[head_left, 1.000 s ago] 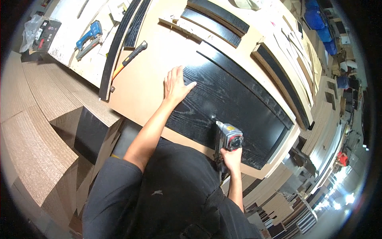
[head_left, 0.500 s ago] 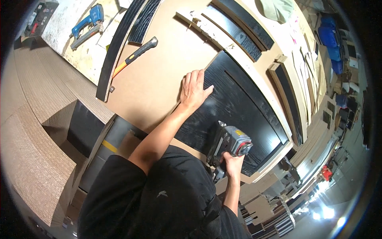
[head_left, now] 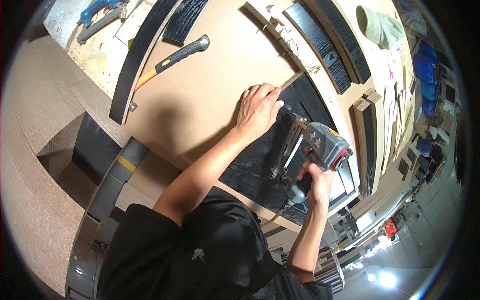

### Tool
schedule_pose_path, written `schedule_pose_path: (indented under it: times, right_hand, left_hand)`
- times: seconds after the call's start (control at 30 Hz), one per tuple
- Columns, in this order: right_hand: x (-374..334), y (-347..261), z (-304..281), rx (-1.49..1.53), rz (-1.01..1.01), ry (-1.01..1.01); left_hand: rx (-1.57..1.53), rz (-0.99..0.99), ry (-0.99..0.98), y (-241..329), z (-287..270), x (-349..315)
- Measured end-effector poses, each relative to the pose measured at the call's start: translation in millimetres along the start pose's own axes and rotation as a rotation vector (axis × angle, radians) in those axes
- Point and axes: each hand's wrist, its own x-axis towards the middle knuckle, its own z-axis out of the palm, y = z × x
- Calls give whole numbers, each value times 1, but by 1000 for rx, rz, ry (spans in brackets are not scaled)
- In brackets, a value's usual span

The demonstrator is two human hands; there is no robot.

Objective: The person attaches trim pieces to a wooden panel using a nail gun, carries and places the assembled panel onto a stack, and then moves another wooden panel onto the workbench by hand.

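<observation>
My left hand (head_left: 259, 109) lies palm down on the corner of a black wood-grain panel (head_left: 252, 167), its fingertips touching a thin wooden strip (head_left: 292, 79) along the panel's edge. My right hand (head_left: 316, 181) grips the handle of a grey pneumatic nail gun (head_left: 311, 147). The gun's long black magazine points up toward my left hand, with its nose just right of my fingers. The panel rests on a large tan board (head_left: 200, 95) that serves as the work surface.
A hammer with an orange and black handle (head_left: 172, 60) lies on the tan board at the upper left, next to a long black strip (head_left: 134, 65). More black panels and wooden frames (head_left: 345, 55) lie to the upper right. A blue tool (head_left: 97, 12) sits at the top left.
My left hand has slid up and right along the black panel to its far corner by the strip. The nail gun in my right hand has followed, closer to my left hand.
</observation>
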Motion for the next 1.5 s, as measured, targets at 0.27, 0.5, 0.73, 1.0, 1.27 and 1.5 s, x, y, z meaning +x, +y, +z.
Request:
schedule_pose_path:
  times: [0.27, 0.5, 0.73, 1.0, 1.27, 1.5]
  right_hand:
    - [7, -9, 1, -2, 41, 43]
    - [11, -13, 1, -24, 25, 88]
    - [9, -18, -4, -47, 10, 53]
    - [20, -46, 12, -330, -42, 38]
    - [24, -49, 21, -390, -15, 35]
    - [25, -52, 24, -439, -22, 39]
  left_hand:
    - [-28, -43, -38, 0, 2, 4]
    - [26, -66, 6, 3, 4, 6]
    - [-3, -66, 50, 1, 9, 4]
    - [-61, -75, 61, 0, 6, 8]
    - [-55, -79, 50, 1, 8, 8]
    - [-64, -70, 54, -3, 11, 7]
